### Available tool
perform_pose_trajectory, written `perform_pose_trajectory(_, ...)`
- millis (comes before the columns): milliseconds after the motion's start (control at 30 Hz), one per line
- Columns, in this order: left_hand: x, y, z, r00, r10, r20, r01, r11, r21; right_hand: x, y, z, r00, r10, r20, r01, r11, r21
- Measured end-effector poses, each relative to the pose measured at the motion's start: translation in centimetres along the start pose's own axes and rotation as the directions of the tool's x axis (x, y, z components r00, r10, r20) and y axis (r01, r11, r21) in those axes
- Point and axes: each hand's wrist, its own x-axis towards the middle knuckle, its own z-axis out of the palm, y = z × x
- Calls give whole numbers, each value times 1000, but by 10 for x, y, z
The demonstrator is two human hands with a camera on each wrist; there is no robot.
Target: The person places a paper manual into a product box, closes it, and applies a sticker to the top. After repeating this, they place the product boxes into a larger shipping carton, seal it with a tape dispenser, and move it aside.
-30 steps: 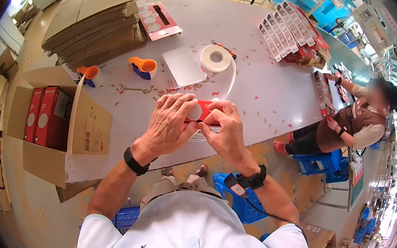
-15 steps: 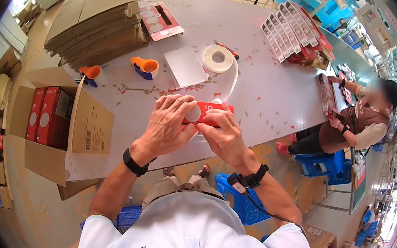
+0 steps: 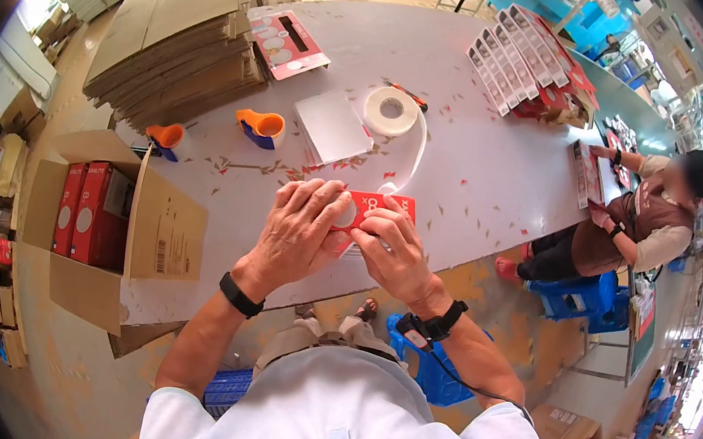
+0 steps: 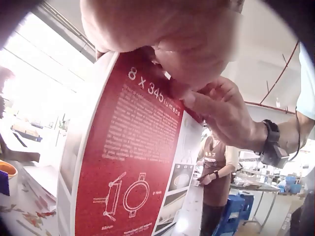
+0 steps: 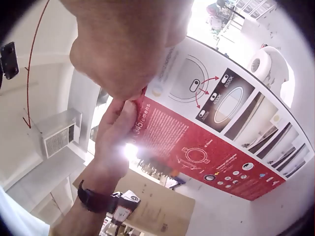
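An upright red and white lamp box (image 3: pixel 377 203), printed "8 x 345 lumens", stands at the table's near side. My left hand (image 3: pixel 296 235) grips its left top end, fingers over the top and thumb toward me. With bent fingers and thumb my right hand (image 3: pixel 397 258) pinches the near top edge, close beside the left thumb. Line drawings cover the box's red side (image 4: pixel 133 147) in the left wrist view. The right wrist view shows its printed white side (image 5: pixel 236 108) too. My hands hide part of the top edge.
A white tape roll (image 3: pixel 378 117) trails a strip toward the box. Two orange tape dispensers (image 3: pixel 268 128) and a white flat piece (image 3: pixel 332 129) lie beyond. At left, an open carton (image 3: pixel 167 224) holds red boxes; flattened cardboard (image 3: pixel 172 43) is stacked behind. Another person (image 3: pixel 647 214) works at right.
My right fingers have come down and bent closer against the box top, so more of its lettering shows. The left hand keeps its grip. The head view has shifted slightly.
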Motion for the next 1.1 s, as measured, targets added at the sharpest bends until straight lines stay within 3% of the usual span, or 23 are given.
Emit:
perform_pose_trajectory(100,-1,1,4,1000,-4,-20,4,1000,-2,6,-2,-4,980,184,70,-191,975,113)
perform_pose_trajectory(133,0,2,2,1000,-11,-21,11,1000,-14,16,1,-16,981,170,96,-178,979,94)
perform_pose_trajectory(233,3,5,-2,999,-39,-10,38,997,-67,30,-2,-37,940,287,185,-256,950,-178)
perform_pose_trajectory(267,5,5,-3,999,-49,-4,48,995,-83,27,6,-36,941,250,226,-212,961,-180)
perform_pose_trajectory(367,12,7,-6,990,-125,68,133,980,-148,16,25,-19,896,303,324,-301,952,-57)
perform_pose_trajectory(500,15,4,-16,980,-92,178,115,985,-128,21,32,-13,937,161,309,-178,984,27)
perform_pose_trajectory(633,10,-1,-24,956,-158,245,190,975,-112,32,30,-12,922,108,372,-142,988,67)
perform_pose_trajectory(700,2,-8,-31,966,-200,163,208,978,-31,61,19,-15,931,33,363,-75,992,101)
perform_pose_trajectory(900,-17,-28,-81,873,-486,32,482,872,81,21,36,-9,942,282,183,-317,926,204)
perform_pose_trajectory(1033,-27,-44,-96,801,-591,-94,595,769,233,-52,41,3,814,420,403,-491,867,88)
perform_pose_trajectory(1100,-35,-57,-88,700,-714,-26,690,667,280,-87,37,11,734,478,483,-579,812,75)
